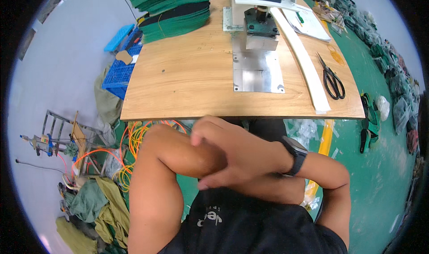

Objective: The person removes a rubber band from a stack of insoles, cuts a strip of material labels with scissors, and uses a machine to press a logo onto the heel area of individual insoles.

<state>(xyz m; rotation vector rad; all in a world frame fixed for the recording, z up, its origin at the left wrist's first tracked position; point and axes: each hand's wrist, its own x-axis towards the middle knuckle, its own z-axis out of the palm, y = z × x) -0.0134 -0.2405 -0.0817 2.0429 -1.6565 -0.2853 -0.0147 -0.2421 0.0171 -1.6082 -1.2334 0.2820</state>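
My arms are crossed in front of my black shirt, on the near side of a wooden table. My right hand (pixel 228 153), with a dark watch (pixel 295 154) at its wrist, is wrapped round my left forearm (pixel 190 153), the fingers on its far side and the thumb on its near side. My left forearm runs on beneath the right one, and its far end (pixel 283 190) shows below the watch. The fingers of my left hand are hidden. Neither hand touches anything on the table.
A press machine (pixel 261 28) stands over a metal plate (pixel 259 73) on the table (pixel 187 93). Nearby lie black scissors (pixel 333 82), a white strip (pixel 304 61) and papers (pixel 308 23). Green stacked sheets (pixel 176 21) sit far left, beside a blue crate (pixel 118 77). Orange and yellow hoses (pixel 138 140) tangle below.
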